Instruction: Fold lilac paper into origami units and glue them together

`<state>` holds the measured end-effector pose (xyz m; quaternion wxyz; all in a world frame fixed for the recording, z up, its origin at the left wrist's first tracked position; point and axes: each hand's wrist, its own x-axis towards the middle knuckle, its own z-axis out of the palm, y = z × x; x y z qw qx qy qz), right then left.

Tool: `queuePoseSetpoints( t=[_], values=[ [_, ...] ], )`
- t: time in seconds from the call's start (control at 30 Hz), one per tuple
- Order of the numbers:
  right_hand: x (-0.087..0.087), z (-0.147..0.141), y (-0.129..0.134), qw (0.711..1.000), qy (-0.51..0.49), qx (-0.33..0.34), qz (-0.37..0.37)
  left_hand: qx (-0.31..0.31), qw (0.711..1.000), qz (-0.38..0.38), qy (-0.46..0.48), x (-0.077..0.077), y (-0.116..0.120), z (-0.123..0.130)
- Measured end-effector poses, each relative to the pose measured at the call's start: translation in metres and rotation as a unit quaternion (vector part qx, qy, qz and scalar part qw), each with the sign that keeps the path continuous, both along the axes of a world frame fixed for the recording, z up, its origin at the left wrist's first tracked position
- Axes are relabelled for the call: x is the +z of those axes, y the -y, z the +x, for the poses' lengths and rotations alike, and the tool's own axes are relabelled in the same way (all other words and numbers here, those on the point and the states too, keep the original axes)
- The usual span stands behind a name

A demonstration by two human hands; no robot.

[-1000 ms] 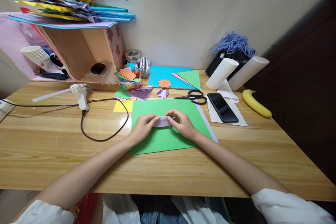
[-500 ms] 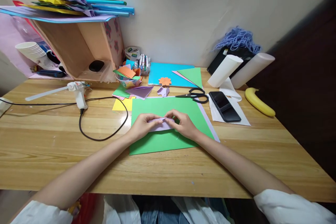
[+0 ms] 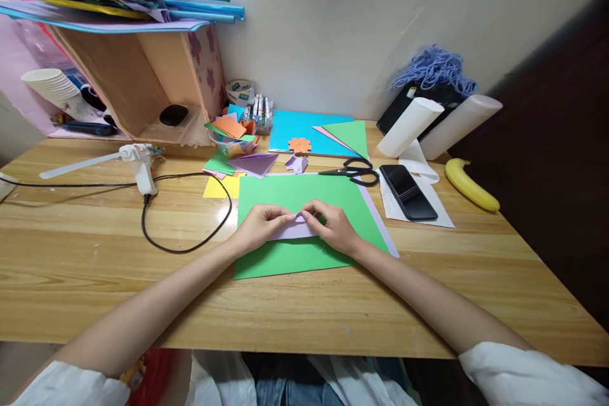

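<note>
A small purple paper is held between both hands above the large green sheet. My left hand pinches its left part with thumb and fingers. On its right part my right hand is closed in a pinch, and the paper's top edge curls up between the thumbs. Beyond the green sheet lie a small folded purple piece, a purple folded triangle and an orange flower cutout. Black-handled scissors rest at the sheet's upper right edge.
At the left are a white glue gun with its looping cord and an open box. A cup of paper scraps stands at the back. On the right lie a phone, white rolls and a banana.
The purple paper's upper edge, nearly flat before, now curls up between the thumbs. Both hands keep their hold with almost no shift. The camera view has moved slightly.
</note>
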<state>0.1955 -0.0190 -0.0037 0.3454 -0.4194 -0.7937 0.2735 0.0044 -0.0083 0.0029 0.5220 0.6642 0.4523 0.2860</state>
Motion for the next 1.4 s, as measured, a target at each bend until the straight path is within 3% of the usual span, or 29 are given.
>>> queuePoseSetpoints(
  t=[0.23, 0.7, 1.07, 1.4],
  values=[
    [0.0008, -0.0008, 0.0, 0.999, 0.029, -0.003, -0.016, 0.038, 0.999, 0.014, 0.0, -0.0025, 0.0056, 0.0055],
    [0.002, -0.0023, -0.0017, 0.998, 0.041, 0.033, -0.037, 0.023, 0.998, 0.056, -0.001, -0.0048, 0.0081, 0.0057],
    [0.0023, -0.0047, -0.0021, 0.992, -0.029, 0.033, -0.116, 0.039, 0.995, -0.001, 0.091, -0.0027, 0.0063, 0.0078],
    [0.0018, -0.0049, -0.0021, 0.991, -0.036, 0.032, -0.126, 0.05, 0.997, 0.034, 0.041, -0.0008, 0.0058, 0.01]
  ],
)
